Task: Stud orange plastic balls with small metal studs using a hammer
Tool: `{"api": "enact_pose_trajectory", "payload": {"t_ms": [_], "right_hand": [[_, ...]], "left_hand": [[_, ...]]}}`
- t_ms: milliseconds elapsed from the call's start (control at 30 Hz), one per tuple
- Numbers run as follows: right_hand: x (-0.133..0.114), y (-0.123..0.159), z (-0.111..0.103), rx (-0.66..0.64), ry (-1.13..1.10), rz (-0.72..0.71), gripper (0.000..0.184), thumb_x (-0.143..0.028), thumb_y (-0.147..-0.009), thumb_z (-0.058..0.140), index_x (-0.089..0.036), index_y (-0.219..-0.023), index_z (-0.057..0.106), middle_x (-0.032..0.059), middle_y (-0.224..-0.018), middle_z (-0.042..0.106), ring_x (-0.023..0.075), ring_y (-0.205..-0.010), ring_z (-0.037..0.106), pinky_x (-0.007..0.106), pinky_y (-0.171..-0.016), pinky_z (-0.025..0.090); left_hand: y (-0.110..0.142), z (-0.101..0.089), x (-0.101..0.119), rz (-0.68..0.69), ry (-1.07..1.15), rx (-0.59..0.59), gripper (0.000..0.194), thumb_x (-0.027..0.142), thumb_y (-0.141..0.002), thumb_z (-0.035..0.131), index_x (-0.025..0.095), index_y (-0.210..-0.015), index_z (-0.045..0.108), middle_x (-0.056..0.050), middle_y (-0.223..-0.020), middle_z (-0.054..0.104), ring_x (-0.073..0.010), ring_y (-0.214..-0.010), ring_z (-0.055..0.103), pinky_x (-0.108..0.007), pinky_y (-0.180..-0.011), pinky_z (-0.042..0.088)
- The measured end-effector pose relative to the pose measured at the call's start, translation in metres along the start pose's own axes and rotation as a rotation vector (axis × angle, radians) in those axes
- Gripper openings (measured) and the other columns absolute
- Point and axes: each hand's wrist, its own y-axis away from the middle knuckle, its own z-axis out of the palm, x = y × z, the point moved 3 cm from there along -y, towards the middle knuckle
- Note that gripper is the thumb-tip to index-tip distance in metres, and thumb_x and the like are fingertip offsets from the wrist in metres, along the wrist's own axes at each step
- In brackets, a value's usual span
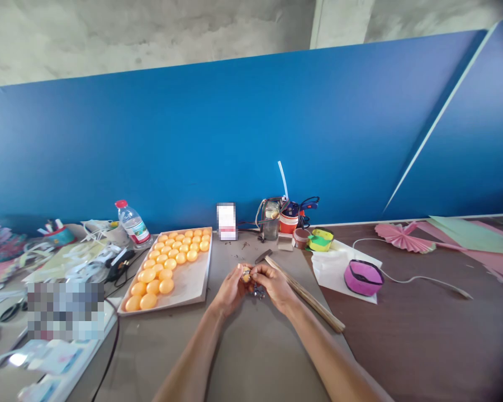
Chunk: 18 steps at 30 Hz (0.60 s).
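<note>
My left hand (pixel 231 289) is closed around a small orange ball (pixel 246 275), mostly hidden by the fingers. My right hand (pixel 273 283) meets it from the right, its thumb and fingers pinched at the ball's side on a small shiny metal piece. Below the fingers more shiny metal bits (pixel 259 291) show, too small to make out. Just beyond and to the right of my right hand lies a hammer (pixel 314 304) with a wooden handle. Left of my hands, a shallow tray (pixel 188 283) holds several orange balls (pixel 166 286).
Small dark bits (pixel 245 244) lie beyond my hands. A phone-like screen (pixel 227 221), a glass jar (pixel 270 223) and a red cup (pixel 289 223) stand by the blue partition (pixel 235 139). A water bottle (pixel 134 226) and scissors (pixel 13 310) are left; a purple container (pixel 364 279) is right.
</note>
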Motion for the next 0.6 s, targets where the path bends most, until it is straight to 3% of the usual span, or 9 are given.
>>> {"api": "enact_pose_trajectory", "payload": {"t_ms": [600], "right_hand": [[0.0018,0.0021,0.0006,0.001,-0.027,0.032,0.021,-0.034,-0.063,0.068,-0.019,-0.064,0.053,-0.0017,-0.063,0.061,0.0132,-0.054,0.054,0.028,-0.058,0.04]], "left_hand": [[-0.0013,-0.0036,-0.0045,0.055,-0.15,0.076,0.034,0.048,-0.08,0.049,0.015,-0.088,0.056,-0.002,-0.069,0.055,-0.0113,-0.056,0.049,-0.023,-0.051,0.038]]}}
